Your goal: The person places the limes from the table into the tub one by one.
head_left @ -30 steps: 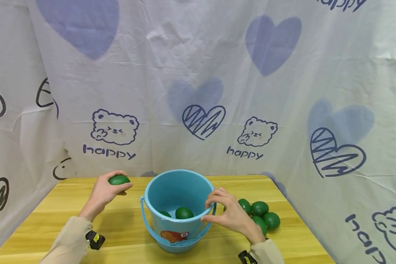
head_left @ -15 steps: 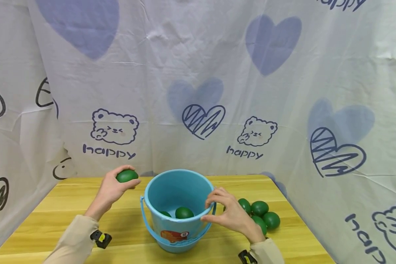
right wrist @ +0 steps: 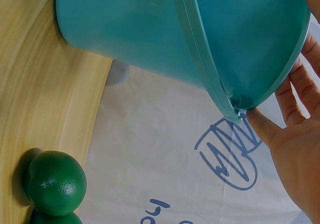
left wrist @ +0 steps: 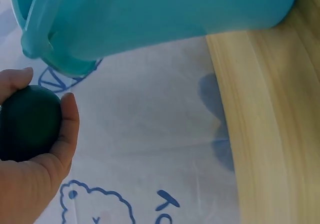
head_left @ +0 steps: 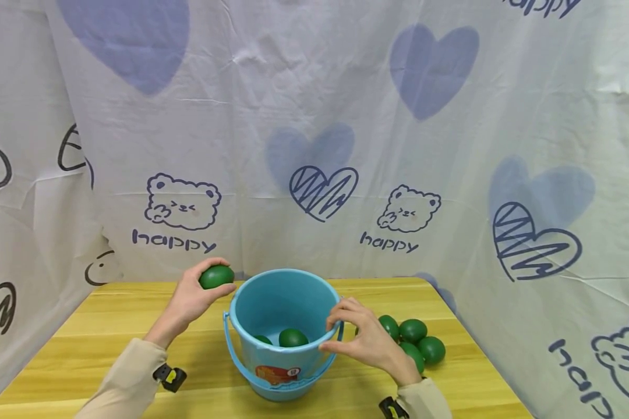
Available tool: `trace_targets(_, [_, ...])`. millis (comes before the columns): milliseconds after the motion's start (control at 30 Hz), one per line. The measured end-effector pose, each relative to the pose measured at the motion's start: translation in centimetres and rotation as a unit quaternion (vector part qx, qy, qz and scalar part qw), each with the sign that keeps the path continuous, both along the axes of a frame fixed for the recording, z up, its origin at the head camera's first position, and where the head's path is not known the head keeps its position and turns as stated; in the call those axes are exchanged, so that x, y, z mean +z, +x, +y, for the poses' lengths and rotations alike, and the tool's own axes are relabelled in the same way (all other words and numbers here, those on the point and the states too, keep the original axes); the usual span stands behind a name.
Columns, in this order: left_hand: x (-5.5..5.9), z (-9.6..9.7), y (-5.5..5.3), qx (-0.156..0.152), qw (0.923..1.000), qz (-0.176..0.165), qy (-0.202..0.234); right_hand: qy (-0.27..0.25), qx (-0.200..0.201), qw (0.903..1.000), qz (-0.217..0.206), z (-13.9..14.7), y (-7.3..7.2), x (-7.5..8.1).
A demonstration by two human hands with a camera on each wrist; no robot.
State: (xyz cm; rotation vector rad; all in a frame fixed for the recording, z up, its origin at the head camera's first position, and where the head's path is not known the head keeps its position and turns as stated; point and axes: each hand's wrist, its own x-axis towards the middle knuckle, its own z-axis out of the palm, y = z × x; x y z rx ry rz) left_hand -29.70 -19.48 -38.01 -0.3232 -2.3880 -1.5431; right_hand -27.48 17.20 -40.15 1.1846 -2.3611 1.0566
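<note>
A light blue bucket (head_left: 251, 355) with a hinged handle stands upright on the table. Inside it lie a dark green oval fruit (head_left: 293, 337), smooth like a lime, and part of another one (head_left: 262, 339). To the left of the rim, my left hand (head_left: 196, 294) holds a similar green oval fruit (head_left: 217, 277) between thumb and fingers, raised above the table. The left wrist view shows this fruit (left wrist: 30, 124) close below the bucket's rim. My right hand (head_left: 369, 337) grips the bucket's right rim, fingers and thumb bent at the edge (right wrist: 292, 71).
Several more green oval fruits (head_left: 413, 331) lie clustered on the yellow wood-grain table (head_left: 199, 361), right of the bucket and partly behind my right hand. A white cloth (head_left: 314, 244) printed with hearts and bears hangs behind and beside the table.
My left hand has moved right and slightly up with the green oval fruit, coming closer to the bucket's left rim. The right hand and bucket have stayed in place.
</note>
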Motion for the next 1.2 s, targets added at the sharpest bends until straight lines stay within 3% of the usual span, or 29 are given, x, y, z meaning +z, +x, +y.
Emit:
trace_targets(433, [0.1, 2.1, 0.7, -0.016, 0.9944, 0.087, -0.058, -0.002, 0.01, 0.9998, 0.017, 0.1, -0.1, -0.4])
trace_targets(767, [1.2, 3.7, 1.6, -0.081, 0.99, 0.099, -0.058, -0.005, 0.001, 0.9999, 0.012, 0.1, 0.1, -0.1])
trace_targets(900, [1.4, 4.3, 1.6, -0.073, 0.9831, 0.134, -0.102, -0.005, -0.006, 0.9998, 0.02, 0.0, 0.1, 0.0])
trace_targets(1067, [1.3, 4.6, 1.6, -0.054, 0.9708, 0.174, -0.156, -0.009, -0.002, 0.9997, 0.021, -0.6, 1.4, 1.4])
trace_targets(1200, [1.2, 4.7, 1.7, -0.052, 0.9647, 0.192, -0.172, -0.009, -0.002, 0.9997, 0.022, -0.4, 0.8, 0.7])
